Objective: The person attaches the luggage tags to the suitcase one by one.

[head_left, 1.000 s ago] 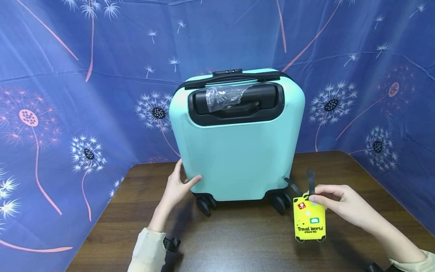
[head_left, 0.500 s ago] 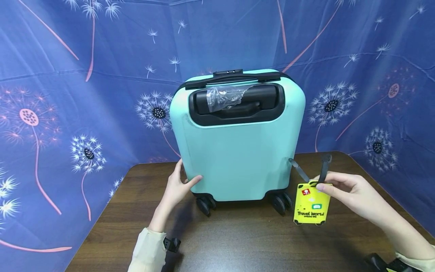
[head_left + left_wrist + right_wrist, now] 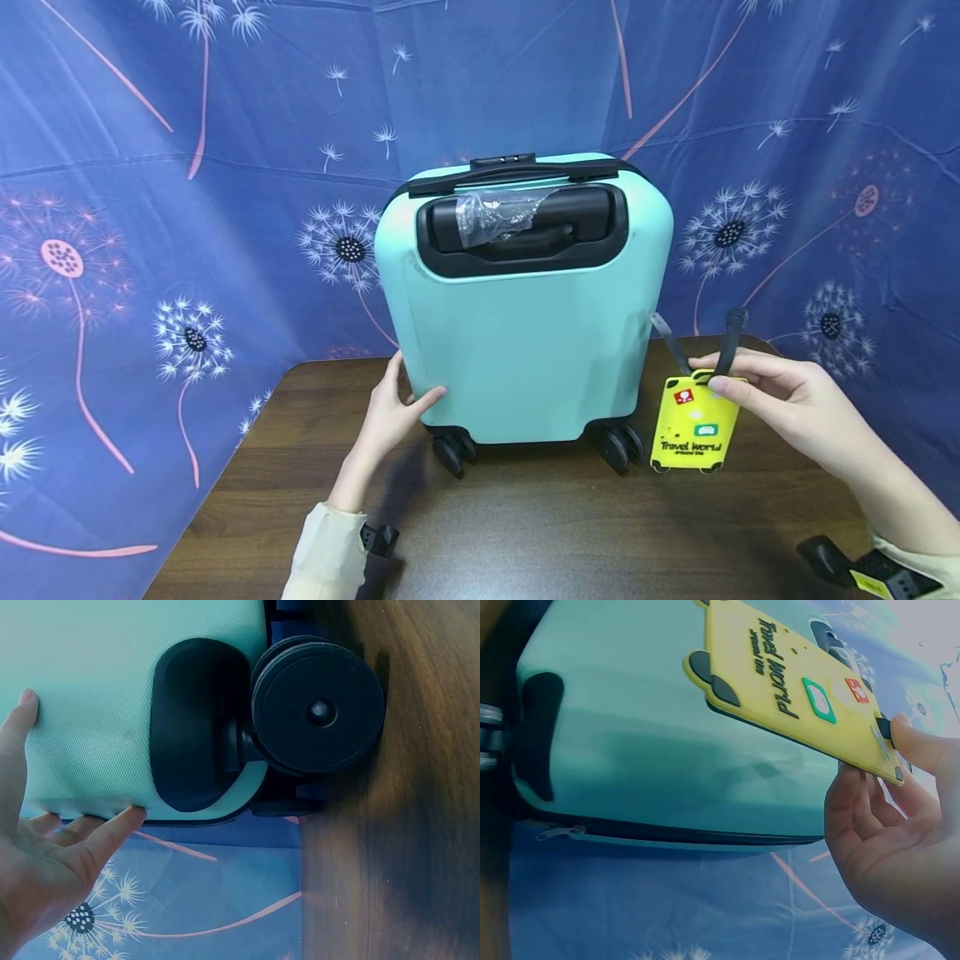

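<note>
A mint-green suitcase stands upright on its black wheels in the head view. My left hand grips its lower left edge, thumb on the broad face and fingers on the side; the left wrist view shows these fingertips close to a black wheel. Right of the suitcase, my right hand pinches a yellow luggage tag by its top, where a dark strap loops up with both ends loose. In the right wrist view the tag is in front of the suitcase, its "Travel World" lettering facing out.
The suitcase's retracted black pull handle is partly wrapped in clear plastic. Under everything is a brown wooden table. A blue curtain with dandelion prints hangs close behind and along the sides. Each wrist wears a black camera.
My right hand has raised the luggage tag and shifted it slightly to the right, with its strap ends now higher. The left hand and the suitcase have stayed in place.
</note>
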### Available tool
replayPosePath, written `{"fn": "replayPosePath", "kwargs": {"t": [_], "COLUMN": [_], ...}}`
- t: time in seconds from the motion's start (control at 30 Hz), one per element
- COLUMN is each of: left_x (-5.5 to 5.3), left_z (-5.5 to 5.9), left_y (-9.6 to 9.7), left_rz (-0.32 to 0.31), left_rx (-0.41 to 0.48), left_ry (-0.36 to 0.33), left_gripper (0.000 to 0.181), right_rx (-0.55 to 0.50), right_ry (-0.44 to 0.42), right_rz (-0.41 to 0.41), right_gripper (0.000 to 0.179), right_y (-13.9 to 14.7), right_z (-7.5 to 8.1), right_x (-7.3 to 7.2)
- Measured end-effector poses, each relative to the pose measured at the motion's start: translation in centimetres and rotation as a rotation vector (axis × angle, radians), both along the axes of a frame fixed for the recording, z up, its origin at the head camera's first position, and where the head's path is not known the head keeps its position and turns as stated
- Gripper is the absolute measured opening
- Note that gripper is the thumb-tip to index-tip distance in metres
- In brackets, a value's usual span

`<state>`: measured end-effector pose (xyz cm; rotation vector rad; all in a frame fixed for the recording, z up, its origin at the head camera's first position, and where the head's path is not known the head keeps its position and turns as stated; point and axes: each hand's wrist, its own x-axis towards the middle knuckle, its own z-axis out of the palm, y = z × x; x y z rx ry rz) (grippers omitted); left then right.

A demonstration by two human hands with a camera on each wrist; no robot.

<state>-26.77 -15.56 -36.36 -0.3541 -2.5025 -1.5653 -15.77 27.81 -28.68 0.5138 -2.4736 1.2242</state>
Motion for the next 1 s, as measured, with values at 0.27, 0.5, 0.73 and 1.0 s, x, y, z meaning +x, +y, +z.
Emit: {"fn": "replayPosePath", "kwargs": {"t": [0.27, 0.5, 0.73, 1.0], "left_x": [-0.7, -0.6, -0.6, -0.5], "left_z": [-1.1, -1.0, -1.0, -1.0], "left_y": [-0.3, -0.2, -0.2, -0.2], "left_rz": [0.007, 0.016, 0.002, -0.001], "left_rx": [-0.001, 0.017, 0.049, 0.065], "left_ry": [0.025, 0.013, 0.012, 0.005], "left_gripper": [0.088, 0.087, 0.084, 0.083], "right_rx": [-0.059, -0.100, -0.111, -0.091], "right_ry": [0.085, 0.153, 0.217, 0.247], "right_rz": [-0.036, -0.023, -0.009, -0.055], "right_gripper": [0.024, 0.020, 0.019, 0.012], "right_y": [-0.7, -1.5, -2.2, -3.5], "right_z": [1.5, 3.1, 5.0, 7.2], "right_x": [-0.3, -0.5, -0.8, -1.4]}}
